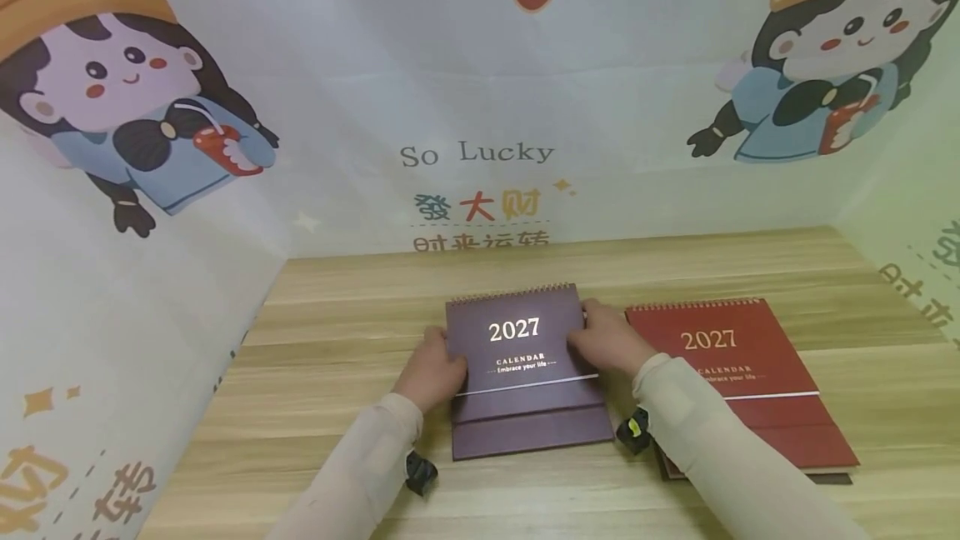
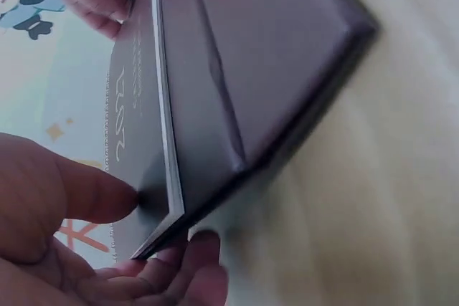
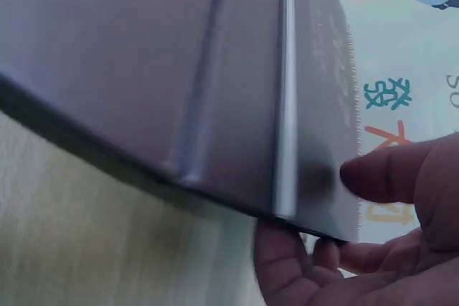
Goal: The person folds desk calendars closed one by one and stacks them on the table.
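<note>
A purple 2027 desk calendar (image 1: pixel 517 365) with a spiral binding along its top stands tilted back at the middle of the table. My left hand (image 1: pixel 435 369) grips its left edge, thumb on the front cover and fingers behind, as the left wrist view shows. On the opposite edge my right hand (image 1: pixel 611 338) holds it the same way, its thumb (image 3: pixel 380 171) over the cover. To the right lies a red 2027 desk calendar (image 1: pixel 780 373), partly hidden by my right forearm.
The wooden table (image 1: pixel 337 307) meets a printed backdrop (image 1: pixel 630 190) at the back and on both sides. Something dark shows under the red calendar's lower edge. A small black device is strapped at each wrist.
</note>
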Demonstrator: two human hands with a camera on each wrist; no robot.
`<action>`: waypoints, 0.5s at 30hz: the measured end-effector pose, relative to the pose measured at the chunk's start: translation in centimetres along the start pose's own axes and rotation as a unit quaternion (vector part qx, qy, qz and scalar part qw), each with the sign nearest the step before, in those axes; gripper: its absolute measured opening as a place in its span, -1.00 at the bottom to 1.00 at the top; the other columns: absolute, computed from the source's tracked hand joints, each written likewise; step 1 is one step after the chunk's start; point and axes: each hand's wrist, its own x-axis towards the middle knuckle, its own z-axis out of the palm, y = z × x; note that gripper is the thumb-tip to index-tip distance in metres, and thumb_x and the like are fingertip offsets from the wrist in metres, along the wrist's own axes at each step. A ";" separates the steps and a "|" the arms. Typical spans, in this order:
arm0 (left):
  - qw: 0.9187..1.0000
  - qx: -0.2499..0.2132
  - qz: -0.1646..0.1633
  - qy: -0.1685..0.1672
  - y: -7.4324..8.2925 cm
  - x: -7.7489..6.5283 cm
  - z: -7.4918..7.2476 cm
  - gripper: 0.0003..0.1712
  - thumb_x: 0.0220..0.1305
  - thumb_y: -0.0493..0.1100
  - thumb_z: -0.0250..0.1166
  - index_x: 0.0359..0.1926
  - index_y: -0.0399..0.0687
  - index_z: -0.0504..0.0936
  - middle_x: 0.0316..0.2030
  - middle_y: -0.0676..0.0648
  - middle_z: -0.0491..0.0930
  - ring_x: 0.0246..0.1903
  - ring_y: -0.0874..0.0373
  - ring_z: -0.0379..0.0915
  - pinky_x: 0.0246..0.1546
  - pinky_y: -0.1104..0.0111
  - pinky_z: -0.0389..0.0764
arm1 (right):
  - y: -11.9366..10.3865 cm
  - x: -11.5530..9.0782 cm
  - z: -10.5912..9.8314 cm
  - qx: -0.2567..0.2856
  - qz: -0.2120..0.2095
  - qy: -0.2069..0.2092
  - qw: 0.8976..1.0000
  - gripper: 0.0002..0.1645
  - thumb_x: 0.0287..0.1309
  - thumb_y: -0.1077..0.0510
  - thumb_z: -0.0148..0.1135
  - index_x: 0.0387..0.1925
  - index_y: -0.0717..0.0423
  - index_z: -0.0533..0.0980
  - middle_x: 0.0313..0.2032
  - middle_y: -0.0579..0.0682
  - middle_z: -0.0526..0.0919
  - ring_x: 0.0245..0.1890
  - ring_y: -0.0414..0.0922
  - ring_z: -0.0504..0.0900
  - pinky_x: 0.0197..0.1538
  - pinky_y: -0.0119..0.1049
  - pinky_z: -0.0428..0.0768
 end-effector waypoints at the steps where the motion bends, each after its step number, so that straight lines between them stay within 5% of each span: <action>1: 1.000 -0.005 0.001 -0.003 0.2 0.0 -0.1 -0.43 0.31 -0.27 0.15 0.23 -0.55 0.24 0.06 -0.53 0.48 0.07 -0.33 0.47 0.11 -0.07 0.48 | 0.0 0.0 -0.2 0.003 -0.006 0.004 1.000 -0.37 0.15 0.31 0.08 0.22 0.60 0.27 0.09 0.50 0.50 0.11 0.29 0.52 0.17 0.13 0.47; 8: 0.999 -0.018 0.030 0.015 1.4 -0.3 -0.3 -0.39 0.32 -0.28 0.21 0.28 -0.49 0.22 0.04 -0.49 0.54 0.06 -0.30 0.50 0.12 -0.05 0.48 | -0.6 -0.7 -2.2 0.021 -0.026 0.015 0.999 -0.31 0.16 0.37 0.07 0.28 0.62 0.16 0.12 0.55 0.44 0.13 0.33 0.48 0.17 0.17 0.45; 15: 0.996 -0.056 0.061 0.022 4.4 0.0 1.3 -0.40 0.33 -0.27 0.24 0.28 -0.43 0.26 -0.16 -0.25 0.63 -0.29 0.00 0.60 -0.17 0.13 0.62 | 0.5 -1.7 -6.0 0.020 -0.020 0.011 1.000 -0.32 0.25 0.35 0.05 0.31 0.64 0.11 0.15 0.59 0.36 0.15 0.37 0.43 0.14 0.20 0.46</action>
